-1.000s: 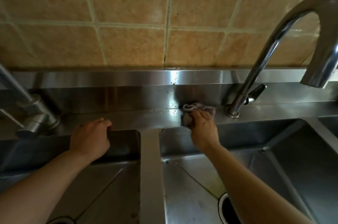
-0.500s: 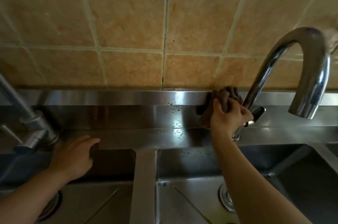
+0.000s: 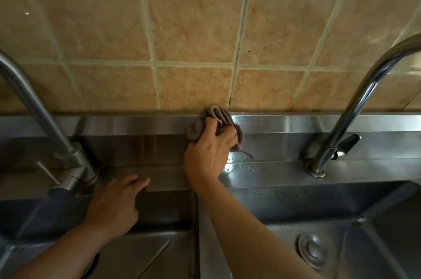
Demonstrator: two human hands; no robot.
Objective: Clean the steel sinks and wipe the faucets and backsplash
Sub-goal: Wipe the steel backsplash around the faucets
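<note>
My right hand (image 3: pixel 209 153) grips a bunched grey cloth (image 3: pixel 216 117) and presses it against the steel backsplash (image 3: pixel 136 142) near its top ledge, above the divider between the two sinks. My left hand (image 3: pixel 116 203) rests on the back rim of the left sink (image 3: pixel 148 251), fingers pointing right, holding nothing. The right sink (image 3: pixel 296 210) has a round drain plug (image 3: pixel 313 250). A curved chrome faucet (image 3: pixel 355 105) stands at the right. Another steel faucet (image 3: pixel 38 110) stands at the left.
Tan wall tiles (image 3: pixel 193 28) with pale grout rise above the steel ledge. Water drops glint on the deck (image 3: pixel 241 164) just right of my right hand. The right faucet's dark lever (image 3: pixel 348 142) sticks out toward the right.
My right hand has swept the cloth leftward along the backsplash, away from the right faucet to above the divider. My left hand stays on the left sink's rim. The view has shifted left.
</note>
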